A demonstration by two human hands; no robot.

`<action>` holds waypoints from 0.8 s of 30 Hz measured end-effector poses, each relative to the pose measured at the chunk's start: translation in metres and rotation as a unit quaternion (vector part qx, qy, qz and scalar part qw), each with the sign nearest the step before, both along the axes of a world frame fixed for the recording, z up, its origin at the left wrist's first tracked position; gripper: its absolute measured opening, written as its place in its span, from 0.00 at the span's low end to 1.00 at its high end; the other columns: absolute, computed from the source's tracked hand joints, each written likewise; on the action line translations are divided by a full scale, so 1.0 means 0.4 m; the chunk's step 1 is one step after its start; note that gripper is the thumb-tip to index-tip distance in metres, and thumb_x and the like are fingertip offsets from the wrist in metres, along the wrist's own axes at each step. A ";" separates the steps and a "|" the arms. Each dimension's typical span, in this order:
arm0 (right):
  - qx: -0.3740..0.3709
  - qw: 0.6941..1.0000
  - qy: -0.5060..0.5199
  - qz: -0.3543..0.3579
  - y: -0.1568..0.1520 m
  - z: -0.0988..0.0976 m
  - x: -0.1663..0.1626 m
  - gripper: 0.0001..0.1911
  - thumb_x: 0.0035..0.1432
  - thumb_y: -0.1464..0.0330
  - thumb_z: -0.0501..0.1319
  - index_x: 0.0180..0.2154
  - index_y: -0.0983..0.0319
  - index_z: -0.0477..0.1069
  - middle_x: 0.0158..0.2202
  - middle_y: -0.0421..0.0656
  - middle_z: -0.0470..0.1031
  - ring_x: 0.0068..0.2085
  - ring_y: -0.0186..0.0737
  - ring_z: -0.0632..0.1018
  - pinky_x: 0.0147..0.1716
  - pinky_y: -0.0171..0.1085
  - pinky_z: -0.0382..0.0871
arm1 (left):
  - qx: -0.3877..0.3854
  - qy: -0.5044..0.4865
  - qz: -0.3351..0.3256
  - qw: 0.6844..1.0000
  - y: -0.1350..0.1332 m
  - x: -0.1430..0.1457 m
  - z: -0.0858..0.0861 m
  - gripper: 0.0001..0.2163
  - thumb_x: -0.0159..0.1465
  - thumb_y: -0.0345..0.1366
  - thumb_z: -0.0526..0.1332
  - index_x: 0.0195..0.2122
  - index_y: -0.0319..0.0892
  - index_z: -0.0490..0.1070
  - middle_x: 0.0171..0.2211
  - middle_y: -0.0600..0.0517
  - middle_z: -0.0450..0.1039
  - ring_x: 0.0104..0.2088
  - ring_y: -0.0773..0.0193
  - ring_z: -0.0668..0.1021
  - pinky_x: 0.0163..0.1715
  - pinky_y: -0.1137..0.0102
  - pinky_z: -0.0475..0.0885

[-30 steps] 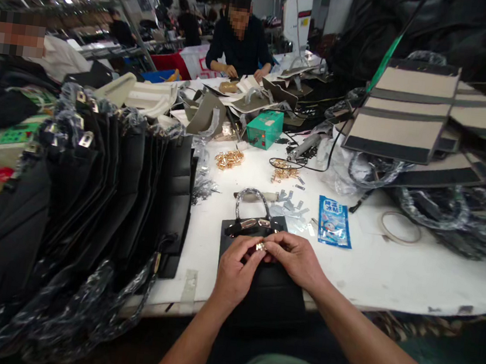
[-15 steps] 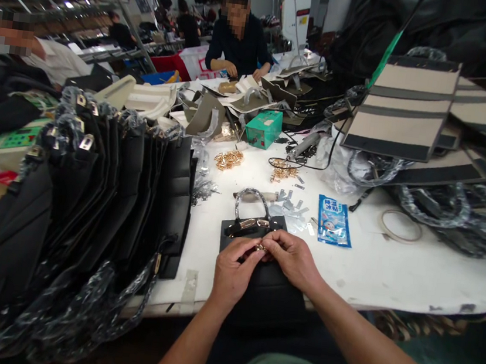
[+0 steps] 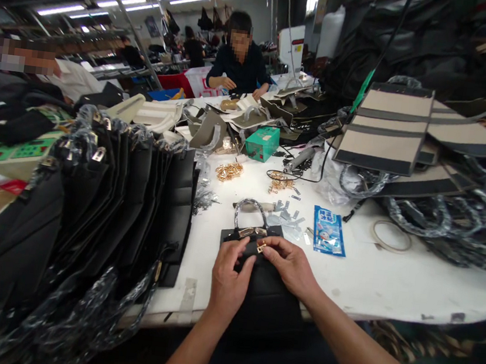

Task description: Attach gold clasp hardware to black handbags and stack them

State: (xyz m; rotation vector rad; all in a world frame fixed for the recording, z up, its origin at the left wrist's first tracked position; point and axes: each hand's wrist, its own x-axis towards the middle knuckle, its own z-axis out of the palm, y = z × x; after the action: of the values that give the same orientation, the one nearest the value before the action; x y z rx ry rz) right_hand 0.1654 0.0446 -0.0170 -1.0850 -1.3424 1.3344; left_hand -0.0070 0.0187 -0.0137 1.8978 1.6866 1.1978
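A black handbag (image 3: 271,292) lies before me at the table's front edge, its plastic-wrapped handle (image 3: 252,205) standing up at the far end. My right hand (image 3: 292,266) pinches a small gold metal clasp (image 3: 260,247) between thumb and fingertips, just above the bag. Beside it on the left, my left hand (image 3: 232,272) rests at the bag with thumb and fingers apart, and nothing shows between them. Gold hardware (image 3: 252,231) sits across the base of the handle. Flat grey metal plates (image 3: 293,228) are scattered just beyond the bag.
A row of black bags (image 3: 134,204) stands on the left. Piles of gold fittings (image 3: 229,171), a green box (image 3: 262,143) and a blue packet (image 3: 329,231) lie on the white table (image 3: 381,281). Beige-and-black panels (image 3: 385,128) are stacked right. A co-worker (image 3: 240,63) sits opposite.
My left fingers have parted from the clasp, which now shows in my right hand. My view has tilted up slightly, so the scene sits a little lower.
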 end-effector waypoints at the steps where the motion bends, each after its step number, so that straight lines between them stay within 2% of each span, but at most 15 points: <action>1: 0.017 1.000 -0.012 -0.010 -0.001 0.001 0.000 0.13 0.60 0.58 0.63 0.43 0.57 0.77 0.49 0.44 0.78 0.51 0.47 0.77 0.55 0.46 0.68 | 0.025 0.039 0.046 0.998 0.003 -0.007 0.000 0.19 0.63 0.35 0.62 0.55 0.46 0.69 0.46 0.46 0.71 0.47 0.56 0.74 0.49 0.61 0.71; 3: 0.050 0.998 -0.043 -0.024 -0.005 0.004 0.000 0.11 0.62 0.60 0.62 0.42 0.57 0.77 0.59 0.45 0.71 0.58 0.48 0.72 0.61 0.47 0.61 | 0.040 0.109 0.118 0.986 0.015 -0.026 -0.001 0.25 0.60 0.37 0.64 0.59 0.42 0.65 0.54 0.42 0.67 0.56 0.49 0.69 0.57 0.55 0.65; 4: 0.062 0.996 -0.057 -0.027 -0.007 0.007 -0.001 0.10 0.62 0.60 0.62 0.42 0.56 0.76 0.62 0.45 0.67 0.60 0.48 0.70 0.62 0.48 0.59 | 0.026 0.136 0.137 0.981 0.023 -0.036 -0.002 0.28 0.59 0.38 0.65 0.60 0.40 0.63 0.57 0.39 0.66 0.58 0.47 0.67 0.58 0.53 0.63; 6: 0.074 0.994 -0.073 -0.029 -0.012 0.012 -0.004 0.10 0.62 0.60 0.61 0.42 0.56 0.76 0.66 0.44 0.60 0.63 0.49 0.67 0.64 0.49 0.56 | -0.027 0.175 0.136 0.975 0.044 -0.056 -0.003 0.30 0.57 0.42 0.66 0.59 0.38 0.63 0.57 0.37 0.66 0.57 0.44 0.67 0.56 0.50 0.64; 9: 0.087 0.992 -0.083 -0.038 -0.017 0.015 -0.010 0.09 0.62 0.61 0.61 0.42 0.56 0.75 0.68 0.44 0.57 0.63 0.50 0.66 0.64 0.50 0.56 | -0.095 0.183 0.120 0.971 0.078 -0.070 0.006 0.25 0.59 0.46 0.64 0.55 0.40 0.68 0.51 0.40 0.73 0.54 0.43 0.71 0.54 0.50 0.66; 12: 0.081 0.993 -0.073 -0.050 -0.016 0.008 -0.014 0.09 0.62 0.60 0.61 0.42 0.56 0.74 0.67 0.45 0.57 0.62 0.49 0.69 0.63 0.49 0.59 | -0.145 0.064 0.152 0.976 0.102 -0.069 0.024 0.32 0.58 0.48 0.65 0.60 0.38 0.63 0.50 0.39 0.73 0.52 0.46 0.74 0.52 0.55 0.67; 15: 0.069 0.994 -0.054 -0.064 -0.011 -0.007 -0.013 0.11 0.63 0.59 0.60 0.43 0.56 0.74 0.66 0.45 0.61 0.61 0.49 0.70 0.62 0.49 0.60 | -0.184 -0.173 0.165 0.954 0.108 -0.071 0.041 0.39 0.55 0.49 0.68 0.63 0.37 0.59 0.48 0.40 0.75 0.47 0.51 0.78 0.49 0.60 0.70; 17: 0.061 0.995 -0.052 -0.065 -0.007 -0.014 -0.011 0.12 0.63 0.58 0.59 0.45 0.56 0.73 0.63 0.46 0.66 0.61 0.48 0.69 0.62 0.50 0.60 | -0.235 -0.361 0.112 0.896 0.101 -0.080 0.050 0.34 0.55 0.49 0.68 0.59 0.37 0.65 0.43 0.42 0.78 0.43 0.53 0.80 0.47 0.61 0.72; 19: 0.057 0.995 -0.063 -0.059 -0.005 -0.010 -0.012 0.13 0.64 0.58 0.59 0.46 0.56 0.73 0.59 0.46 0.70 0.60 0.48 0.71 0.62 0.51 0.61 | -0.309 -0.505 0.044 0.805 0.092 -0.093 0.057 0.27 0.57 0.48 0.67 0.52 0.36 0.71 0.38 0.43 0.80 0.39 0.52 0.82 0.44 0.61 0.74; 22: 0.083 0.989 -0.101 -0.064 -0.002 0.017 -0.024 0.12 0.65 0.59 0.58 0.46 0.56 0.73 0.58 0.47 0.71 0.58 0.47 0.72 0.62 0.52 0.61 | -0.406 -0.610 -0.016 0.681 0.081 -0.103 0.067 0.23 0.60 0.49 0.63 0.48 0.34 0.74 0.34 0.42 0.81 0.36 0.50 0.83 0.42 0.59 0.76; 24: 0.122 0.981 -0.129 -0.076 0.002 0.045 -0.036 0.10 0.65 0.61 0.58 0.45 0.56 0.72 0.62 0.47 0.66 0.60 0.48 0.70 0.63 0.52 0.59 | -0.437 -0.643 -0.050 0.627 0.076 -0.097 0.075 0.22 0.62 0.48 0.61 0.48 0.34 0.75 0.35 0.42 0.82 0.37 0.49 0.83 0.42 0.58 0.76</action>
State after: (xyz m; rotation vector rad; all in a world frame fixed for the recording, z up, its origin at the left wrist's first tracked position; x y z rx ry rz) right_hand 0.1509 0.0454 0.0011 -1.1915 -1.5323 0.9138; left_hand -0.0458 0.0490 0.0163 0.2236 0.8909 0.9136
